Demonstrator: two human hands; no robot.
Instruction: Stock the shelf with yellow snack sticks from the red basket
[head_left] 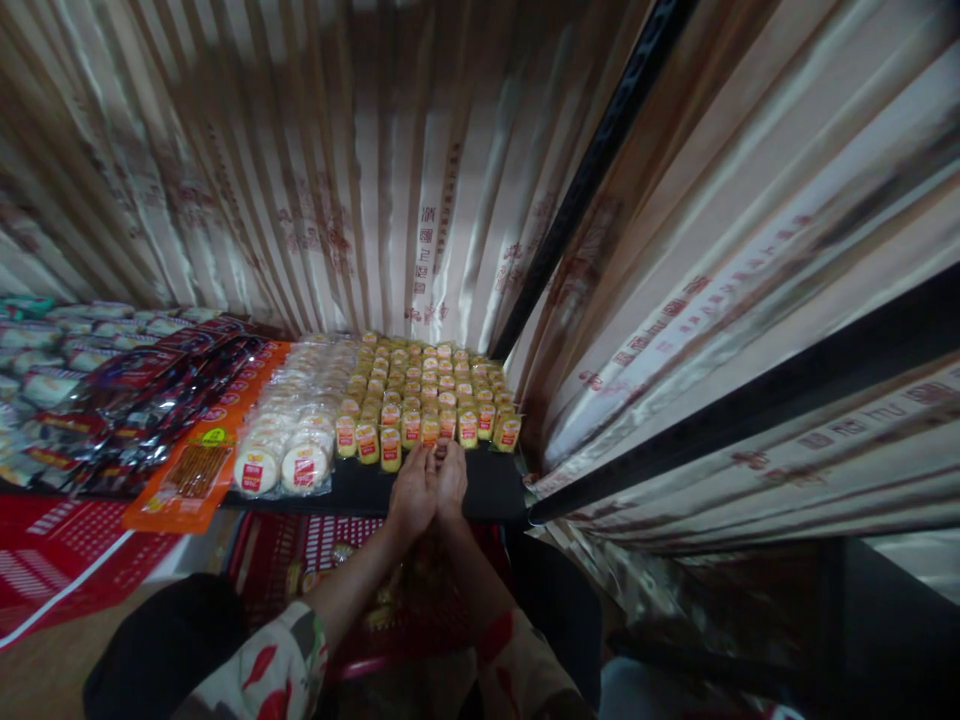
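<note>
My left hand (411, 492) and my right hand (452, 482) are pressed together at the front edge of a black shelf (495, 488). Both have the fingers closed around a small packet I can hardly see, right at the front row of small yellow-and-red snack packets (427, 390). These packets stand in many tight rows on the shelf. To their left lie stacked round white cakes in clear wrap (289, 440).
Orange packets (196, 470) and dark red glossy bags (165, 390) lie further left. A red shopping basket (330, 560) stands below my arms. Beige printed plastic curtains (420, 200) hang behind and to the right, with black shelf rails (600, 150) crossing them.
</note>
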